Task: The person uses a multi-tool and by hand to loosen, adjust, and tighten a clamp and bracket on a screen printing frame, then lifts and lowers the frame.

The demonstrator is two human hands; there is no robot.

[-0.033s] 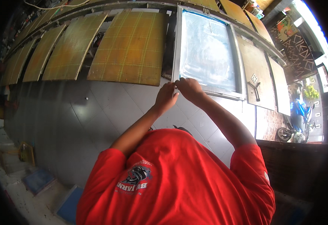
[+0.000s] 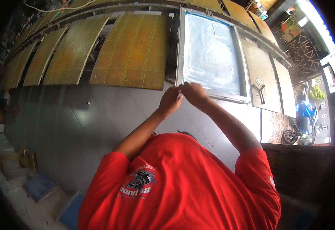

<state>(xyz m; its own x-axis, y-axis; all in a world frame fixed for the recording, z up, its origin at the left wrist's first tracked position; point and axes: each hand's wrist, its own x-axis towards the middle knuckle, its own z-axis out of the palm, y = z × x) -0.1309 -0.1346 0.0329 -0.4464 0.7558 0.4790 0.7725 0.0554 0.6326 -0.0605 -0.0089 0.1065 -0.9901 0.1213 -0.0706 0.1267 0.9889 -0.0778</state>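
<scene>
A screen-printing frame (image 2: 181, 48) with grey metal sides lies on the row of boards ahead of me. Its mesh (image 2: 213, 57) is pale blue and white, with stronger blue along the edges. At the frame's near left corner, my right hand (image 2: 193, 92) is closed, knuckles up, against the corner. Just left of it, my left hand (image 2: 169, 101) is closed too, thumb towards the right hand. The fingertips of both hands meet by the corner; whatever they pinch is hidden or too small to make out.
Yellow-brown boards with thin green lines (image 2: 131, 53) slope in a row on the left. Right of the frame, a pale board (image 2: 261, 73) carries a dark Y-shaped piece (image 2: 259, 94). A blue motorcycle (image 2: 305, 115) stands far right; blue flat panels (image 2: 39, 186) lie lower left.
The view has tilted slightly, so the boards and hands sit a little lower in the picture. Both hands stay together at the frame's near left corner.
</scene>
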